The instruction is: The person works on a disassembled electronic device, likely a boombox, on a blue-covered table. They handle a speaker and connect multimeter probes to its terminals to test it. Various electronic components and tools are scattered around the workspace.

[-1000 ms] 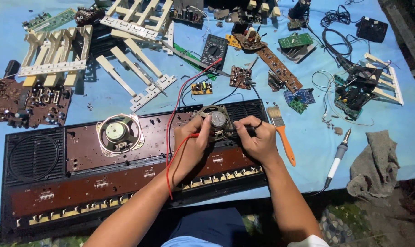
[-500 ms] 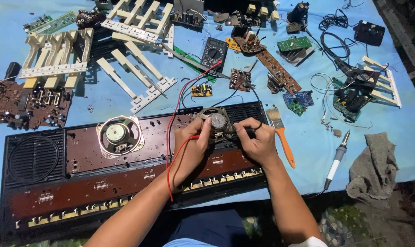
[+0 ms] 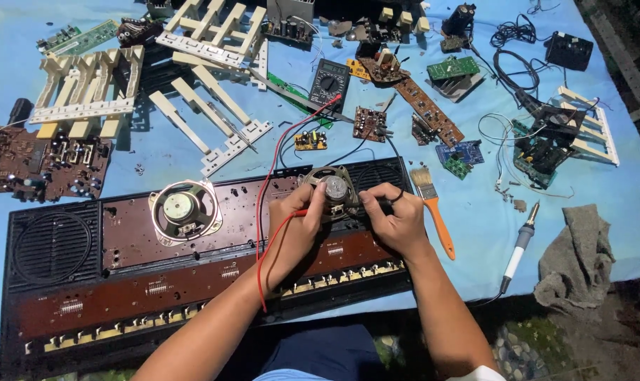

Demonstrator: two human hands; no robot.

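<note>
At the centre of the frame the left hand [image 3: 295, 219] pinches a red probe [image 3: 307, 212] against a round speaker [image 3: 332, 191], magnet side up. The right hand [image 3: 397, 220] closes on a black probe [image 3: 378, 202], long axis left to right, tip toward the speaker. Both lie on a brown keyboard case [image 3: 122, 282]. Beyond, a multimeter [image 3: 330, 82] and boards lie on the blue surface [image 3: 475, 240].

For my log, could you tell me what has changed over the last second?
Almost nothing: the left hand and right hand keep their probes on the small speaker. The multimeter, brush and other speaker stayed put.
</note>
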